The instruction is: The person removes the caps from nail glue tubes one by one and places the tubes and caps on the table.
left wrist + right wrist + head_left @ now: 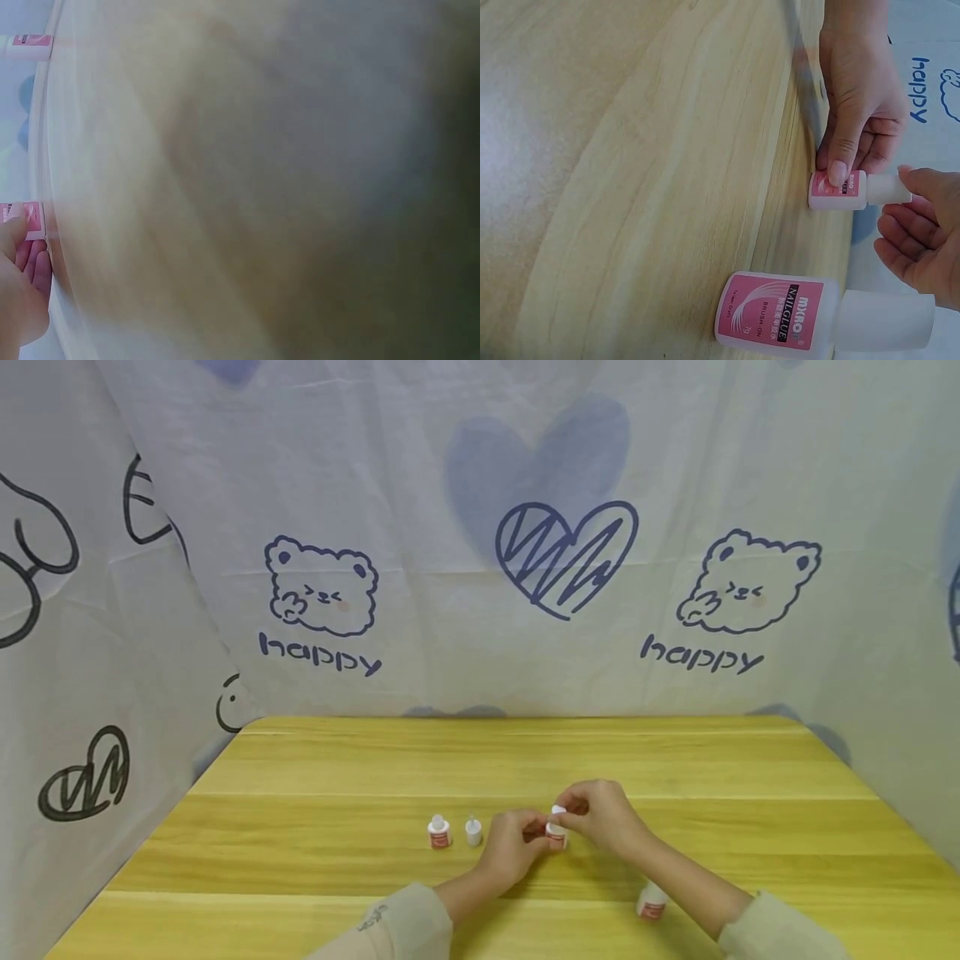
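Observation:
My left hand (510,847) grips a small white nail glue bottle (556,841) with a pink label, standing upright on the table. At the bottle's top, my right hand (603,814) pinches its white cap (885,190) between thumb and fingers. The cap sits over the bottle neck in the right wrist view. Left of the hands stand a bottle without its cap (439,837) and a white brush cap (473,833), its thin stem pointing up. Below my right forearm is another capped nail glue bottle (772,311).
The wooden table (337,760) has its far edge against a white cloth (435,527) printed with bears and hearts. More printed cloth hangs along the left and right sides.

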The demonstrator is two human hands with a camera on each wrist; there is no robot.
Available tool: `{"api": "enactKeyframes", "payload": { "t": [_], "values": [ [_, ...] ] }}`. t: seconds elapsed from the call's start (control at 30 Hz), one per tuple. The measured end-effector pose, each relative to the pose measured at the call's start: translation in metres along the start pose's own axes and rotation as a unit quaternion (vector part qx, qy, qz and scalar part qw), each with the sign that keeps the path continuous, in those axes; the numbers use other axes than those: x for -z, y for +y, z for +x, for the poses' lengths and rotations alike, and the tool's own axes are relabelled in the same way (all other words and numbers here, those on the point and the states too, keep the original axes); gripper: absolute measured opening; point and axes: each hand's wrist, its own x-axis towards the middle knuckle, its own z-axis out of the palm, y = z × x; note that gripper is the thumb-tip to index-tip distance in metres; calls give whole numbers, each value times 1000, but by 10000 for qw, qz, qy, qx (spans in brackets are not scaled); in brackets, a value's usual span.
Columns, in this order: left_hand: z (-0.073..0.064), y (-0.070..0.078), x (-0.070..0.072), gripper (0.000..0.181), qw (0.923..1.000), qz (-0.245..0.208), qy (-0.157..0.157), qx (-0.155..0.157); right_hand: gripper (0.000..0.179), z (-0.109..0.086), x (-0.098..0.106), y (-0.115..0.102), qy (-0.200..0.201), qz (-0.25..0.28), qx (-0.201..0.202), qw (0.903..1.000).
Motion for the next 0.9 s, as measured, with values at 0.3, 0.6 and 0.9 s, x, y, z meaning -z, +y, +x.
{"api": "enactKeyframes", "payload": {
  "t": [0.3,0.6,0.9],
  "values": [
    [0,0,1,16,9999,29,-35,-91,6,1,-1,1,-43,-63,21,10000],
    [2,0,1,15,9998,41,-162,-50,4,1,0,-2,-78,-256,212,9994],
    [2,2,4,16,9996,215,-141,-97,4,1,0,-4,-153,-279,283,9991]
  ]
}}
